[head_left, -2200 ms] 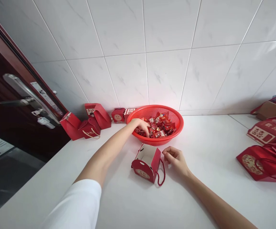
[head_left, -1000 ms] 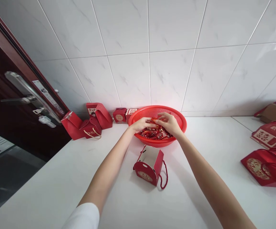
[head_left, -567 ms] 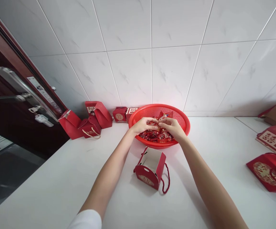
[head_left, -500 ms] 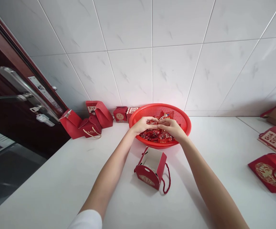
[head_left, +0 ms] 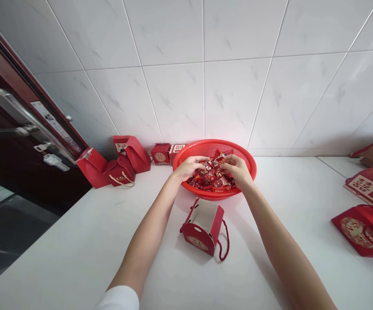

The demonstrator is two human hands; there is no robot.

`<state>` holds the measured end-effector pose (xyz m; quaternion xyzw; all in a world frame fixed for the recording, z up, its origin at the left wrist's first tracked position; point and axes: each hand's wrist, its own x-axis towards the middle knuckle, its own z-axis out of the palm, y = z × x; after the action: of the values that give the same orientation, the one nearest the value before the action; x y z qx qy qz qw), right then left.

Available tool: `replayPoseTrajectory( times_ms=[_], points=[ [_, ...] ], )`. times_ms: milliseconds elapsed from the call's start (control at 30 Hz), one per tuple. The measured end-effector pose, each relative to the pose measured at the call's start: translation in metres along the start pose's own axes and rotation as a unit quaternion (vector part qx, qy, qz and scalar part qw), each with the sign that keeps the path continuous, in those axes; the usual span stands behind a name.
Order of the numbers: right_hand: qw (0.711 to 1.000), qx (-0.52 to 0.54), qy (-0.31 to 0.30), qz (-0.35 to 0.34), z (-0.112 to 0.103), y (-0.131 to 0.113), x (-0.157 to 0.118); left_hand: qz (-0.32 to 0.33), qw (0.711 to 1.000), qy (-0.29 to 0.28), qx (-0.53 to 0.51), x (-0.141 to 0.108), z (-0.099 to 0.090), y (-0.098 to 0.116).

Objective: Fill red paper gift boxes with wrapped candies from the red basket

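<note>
Over a red plastic basket (head_left: 253, 168) of wrapped candies (head_left: 212, 180), both my hands are held low, a small gap apart. My left hand (head_left: 188, 168) pinches a red wrapped candy (head_left: 205, 167) between thumb and fingers. A second red wrapped candy (head_left: 219, 161) is at the fingertips of my right hand (head_left: 238, 171), which is closed on it. In front of the basket, between my forearms, stands a red gift box (head_left: 202, 234) with its top open and its pale inside showing. A dark red cord handle (head_left: 225, 245) hangs at its right side.
Red gift boxes (head_left: 137, 154) stand at the back left, with two small boxes (head_left: 161, 154) beside the basket. More red boxes (head_left: 362, 230) sit at the right edge. A tiled wall (head_left: 173, 99) closes off the back; a dark door (head_left: 15, 129) is at left.
My hands have moved apart from where their fingertips met over the basket. Candies now show between them. The view has shifted slightly; the open box stays in place.
</note>
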<state>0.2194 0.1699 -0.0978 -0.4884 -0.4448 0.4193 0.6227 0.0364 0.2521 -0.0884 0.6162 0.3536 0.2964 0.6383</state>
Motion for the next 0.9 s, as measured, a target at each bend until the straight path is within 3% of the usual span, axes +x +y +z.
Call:
replayPoseTrajectory(
  times_ms=[233, 500, 733, 900],
  points=[
    [0.999, 0.018, 0.036, 0.025, 0.0, 0.0, 0.0, 0.014, 1.0, 0.013, 0.017, 0.003, -0.001, -0.008],
    [0.999, 0.024, 0.032, 0.03, 0.0, -0.002, -0.002, 0.054, 0.998, 0.016, 0.035, 0.0, 0.001, -0.007],
    [0.997, 0.022, -0.016, 0.067, 0.001, -0.007, -0.004, 0.144, 0.989, 0.037, -0.009, -0.007, 0.002, 0.0],
    [0.989, 0.027, -0.093, 0.113, 0.003, -0.007, -0.005, 0.183, 0.982, -0.044, 0.02, -0.015, 0.005, 0.007]
  ],
)
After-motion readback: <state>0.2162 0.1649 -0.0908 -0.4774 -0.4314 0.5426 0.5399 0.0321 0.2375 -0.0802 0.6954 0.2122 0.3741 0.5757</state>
